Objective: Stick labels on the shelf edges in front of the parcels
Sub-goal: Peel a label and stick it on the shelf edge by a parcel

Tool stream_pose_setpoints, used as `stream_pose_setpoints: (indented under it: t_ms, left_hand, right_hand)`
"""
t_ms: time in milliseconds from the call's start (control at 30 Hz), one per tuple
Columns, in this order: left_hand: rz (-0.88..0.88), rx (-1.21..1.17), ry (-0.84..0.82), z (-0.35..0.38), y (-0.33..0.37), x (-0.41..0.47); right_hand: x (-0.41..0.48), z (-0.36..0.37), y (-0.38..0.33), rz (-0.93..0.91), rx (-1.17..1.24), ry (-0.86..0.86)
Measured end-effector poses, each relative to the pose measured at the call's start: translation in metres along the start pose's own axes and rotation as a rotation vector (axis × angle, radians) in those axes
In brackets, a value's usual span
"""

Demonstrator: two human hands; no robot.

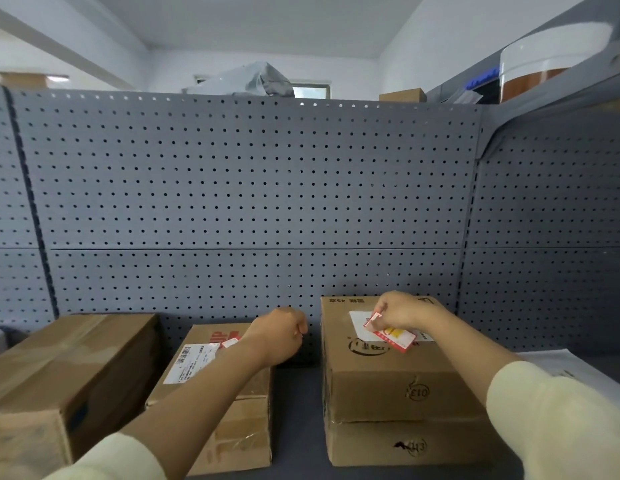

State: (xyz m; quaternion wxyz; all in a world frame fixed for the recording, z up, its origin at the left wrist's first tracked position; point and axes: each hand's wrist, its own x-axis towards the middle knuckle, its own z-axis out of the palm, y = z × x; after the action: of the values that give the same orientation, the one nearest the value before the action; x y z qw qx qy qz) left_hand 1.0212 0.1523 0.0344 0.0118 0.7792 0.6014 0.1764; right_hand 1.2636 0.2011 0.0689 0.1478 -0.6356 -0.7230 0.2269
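Observation:
Three cardboard parcels stand on a grey shelf (pixel 296 403): a large one at the left (pixel 69 368), a middle one (pixel 229 407) with a white shipping label, and a right one (pixel 398 386). My right hand (pixel 400 311) hovers over the right parcel, pinching a sheet of red-and-white labels (pixel 391 334). My left hand (pixel 282 332) is closed in a loose fist above the far end of the middle parcel; a small red-and-white label (pixel 230 342) shows just left of its wrist. The shelf's front edge is out of view.
A grey perforated back panel (pixel 249 188) rises behind the parcels. A white sheet (pixel 558 368) lies on the shelf at the right. Above the panel sit a grey plastic bag (pixel 253 79) and a small box (pixel 402 95). An upper shelf (pixel 558 74) juts in at top right.

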Motion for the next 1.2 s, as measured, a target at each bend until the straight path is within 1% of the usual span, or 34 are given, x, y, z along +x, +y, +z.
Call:
stream_pose_setpoints:
  t_ms: [167, 367, 400, 467, 567, 667, 733, 800, 867, 933, 1100, 1200]
  left_hand:
    - [-0.002, 0.011, -0.018, 0.001, 0.003, 0.0]
    - [-0.015, 0.042, -0.017, -0.003, 0.004, -0.006]
    - [-0.015, 0.049, -0.006, -0.004, 0.005, -0.007]
    - [-0.017, 0.061, 0.011, -0.007, 0.007, -0.011]
    - [-0.032, 0.089, 0.028, -0.011, 0.005, -0.022]
    - [-0.065, 0.13, 0.052, -0.019, -0.004, -0.04]
    - [-0.109, 0.149, 0.074, -0.021, -0.015, -0.053]
    - [-0.155, 0.151, 0.074, -0.022, -0.027, -0.067]
    - [-0.169, 0.174, 0.057, -0.024, -0.038, -0.082]
    - [-0.177, 0.185, 0.049, -0.026, -0.047, -0.095]
    - [-0.206, 0.184, 0.034, -0.038, -0.076, -0.127]
    - [-0.203, 0.192, -0.016, -0.042, -0.097, -0.149]
  right_hand:
    - [-0.007, 0.0, -0.004, -0.099, -0.072, 0.12]
    - [-0.016, 0.003, -0.007, -0.211, 0.211, 0.297]
    - [-0.019, 0.003, -0.012, -0.222, 0.285, 0.288]
    - [-0.027, 0.007, -0.023, -0.215, 0.431, 0.201]
    - [-0.038, 0.021, -0.036, -0.221, 0.486, 0.091]
    - [-0.041, 0.043, -0.045, -0.286, 0.471, 0.062]
    - [-0.042, 0.058, -0.051, -0.356, 0.421, 0.075]
    - [-0.044, 0.071, -0.058, -0.398, 0.34, 0.155]
    - [-0.048, 0.083, -0.067, -0.4, 0.3, 0.265]
    - [-0.056, 0.094, -0.078, -0.41, 0.301, 0.306]
    - [-0.084, 0.131, -0.107, -0.423, 0.243, 0.196]
    - [-0.102, 0.162, -0.124, -0.468, 0.196, 0.111]
